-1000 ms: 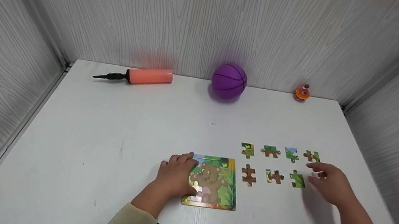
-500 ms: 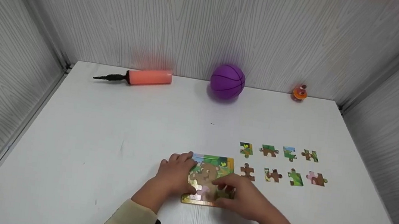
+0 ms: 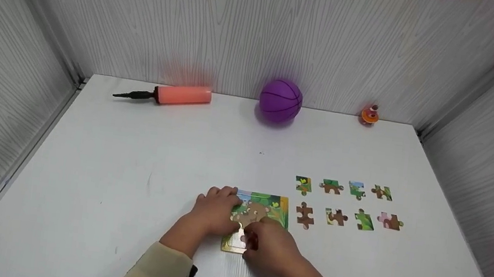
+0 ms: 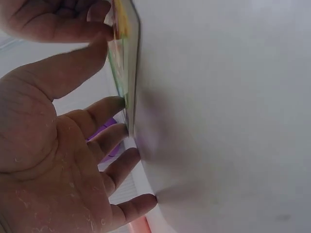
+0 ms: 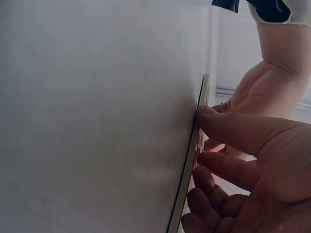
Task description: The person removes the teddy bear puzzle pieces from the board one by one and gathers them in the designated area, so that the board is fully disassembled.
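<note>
A square jigsaw board (image 3: pixel 278 201) with a bear picture lies flat on the white table. My left hand (image 3: pixel 213 212) rests along its left side, fingers spread and thumb on the board; in the left wrist view the fingertips (image 4: pixel 116 103) touch the board's edge and the tabletop. Over the board's lower part is my right hand (image 3: pixel 272 248), index finger and thumb bent toward a jigsaw piece (image 3: pixel 238 239) near the front edge. In the right wrist view the thumb (image 5: pixel 209 116) meets the board's edge. Whether the fingers pinch a piece is hidden.
Several loose jigsaw pieces (image 3: pixel 305 216) lie in two rows right of the board. Along the back wall are a coral hand pump (image 3: pixel 184 95), a purple ball (image 3: pixel 280 101) and a small orange toy figure (image 3: pixel 370 116).
My right hand has left a pink-and-brown jigsaw piece at the right end of the near row and moved left onto the board's lower part. The left hand stays on the board.
</note>
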`<state>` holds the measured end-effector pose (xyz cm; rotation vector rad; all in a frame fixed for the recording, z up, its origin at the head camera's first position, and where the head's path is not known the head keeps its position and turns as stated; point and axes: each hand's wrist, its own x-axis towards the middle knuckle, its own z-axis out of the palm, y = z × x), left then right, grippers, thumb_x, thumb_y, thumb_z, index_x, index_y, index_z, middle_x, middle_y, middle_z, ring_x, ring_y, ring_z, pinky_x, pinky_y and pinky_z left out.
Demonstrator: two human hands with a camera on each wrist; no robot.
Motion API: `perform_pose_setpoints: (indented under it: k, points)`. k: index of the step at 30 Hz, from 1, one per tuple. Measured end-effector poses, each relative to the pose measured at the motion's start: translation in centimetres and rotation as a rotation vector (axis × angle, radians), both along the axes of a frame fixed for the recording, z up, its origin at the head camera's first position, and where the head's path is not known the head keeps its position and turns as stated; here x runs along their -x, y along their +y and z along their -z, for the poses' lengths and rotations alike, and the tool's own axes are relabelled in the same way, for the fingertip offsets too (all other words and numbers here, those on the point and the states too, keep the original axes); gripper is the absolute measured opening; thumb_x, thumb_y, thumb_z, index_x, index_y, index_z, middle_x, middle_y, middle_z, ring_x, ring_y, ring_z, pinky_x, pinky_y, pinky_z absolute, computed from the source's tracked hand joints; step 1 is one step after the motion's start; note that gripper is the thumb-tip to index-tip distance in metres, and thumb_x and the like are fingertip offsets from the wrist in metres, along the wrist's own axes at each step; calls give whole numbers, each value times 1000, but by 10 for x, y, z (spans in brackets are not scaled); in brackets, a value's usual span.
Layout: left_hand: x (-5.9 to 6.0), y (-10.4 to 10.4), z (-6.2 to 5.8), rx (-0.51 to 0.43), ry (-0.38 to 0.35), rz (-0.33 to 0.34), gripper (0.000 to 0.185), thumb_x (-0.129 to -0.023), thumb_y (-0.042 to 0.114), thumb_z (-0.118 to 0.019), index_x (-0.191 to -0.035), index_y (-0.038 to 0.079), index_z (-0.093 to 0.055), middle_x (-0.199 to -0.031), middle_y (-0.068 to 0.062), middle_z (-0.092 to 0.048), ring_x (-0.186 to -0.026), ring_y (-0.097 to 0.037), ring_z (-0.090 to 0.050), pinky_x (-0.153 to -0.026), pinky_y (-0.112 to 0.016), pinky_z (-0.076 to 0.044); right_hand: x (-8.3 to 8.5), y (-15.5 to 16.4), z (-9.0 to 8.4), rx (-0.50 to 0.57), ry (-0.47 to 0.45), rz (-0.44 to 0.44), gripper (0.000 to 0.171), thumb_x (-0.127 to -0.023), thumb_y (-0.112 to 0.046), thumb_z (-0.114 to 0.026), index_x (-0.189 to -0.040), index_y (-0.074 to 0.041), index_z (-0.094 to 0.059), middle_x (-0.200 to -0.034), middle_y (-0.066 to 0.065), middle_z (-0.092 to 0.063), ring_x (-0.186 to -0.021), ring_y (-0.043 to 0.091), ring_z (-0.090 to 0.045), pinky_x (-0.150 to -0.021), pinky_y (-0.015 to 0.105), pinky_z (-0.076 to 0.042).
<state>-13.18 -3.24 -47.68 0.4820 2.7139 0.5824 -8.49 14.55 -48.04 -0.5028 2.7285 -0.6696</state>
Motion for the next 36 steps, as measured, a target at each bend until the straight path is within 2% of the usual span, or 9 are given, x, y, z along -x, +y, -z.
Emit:
perform_pose_setpoints:
  k: [4, 10, 15, 23, 28, 36]
  points:
    - [2, -4, -2, -27, -5, -22, 40, -90, 23, -63, -129, 18, -60, -146, -2, -41, -131, -31, -35, -98, -54, -33, -1, -2, 1, 11, 2, 12, 28, -72, -19, -80, -96, -17, -67, -80, -10, -52, -75, 10, -48, -66, 27, -42]
    - [3, -4, 1, -22, 2, -28, 46, -85, 5, -63, -129, 20, -60, -147, 0, -39, -132, -29, -34, -100, -54, -32, 2, -2, 4, 66, -12, 25, 31, -70, -16, -80, -97, -16, -65, -83, -9, -52, -76, 10, -50, -66, 27, -44]
    - [3, -3, 2, -22, 9, -32, 47, -84, 6, -65, -129, 21, -60, -147, 0, -39, -132, -29, -34, -100, -53, -31, 4, -1, 6, 115, -60, 46, 38, -68, -15, -82, -100, -14, -62, -83, -7, -53, -75, 11, -51, -64, 27, -44]
    - [2, -4, 2, -31, 4, -36, 49, -83, 5, -66, -129, 20, -60, -147, 0, -39, -132, -29, -34, -101, -51, -31, -2, -3, 7, 202, -117, 123, 40, -71, -15, -84, -102, -20, -60, -90, -8, -57, -81, 12, -54, -72, 29, -48]
    - [1, -4, 1, -44, -1, -39, 50, -83, 3, -63, -130, 20, -59, -148, 0, -38, -132, -29, -33, -102, -50, -30, -3, -3, 8, 274, -138, 152, 33, -75, -12, -80, -98, -21, -59, -85, -6, -59, -77, 12, -56, -66, 26, -48]
    - [3, -3, 6, -37, 4, -34, 51, -84, 1, -61, -130, 21, -59, -148, 1, -38, -132, -29, -33, -101, -49, -31, -6, -4, 13, 284, -126, 148, 35, -76, -14, -79, -99, -21, -54, -79, -6, -60, -69, 10, -55, -59, 25, -48]
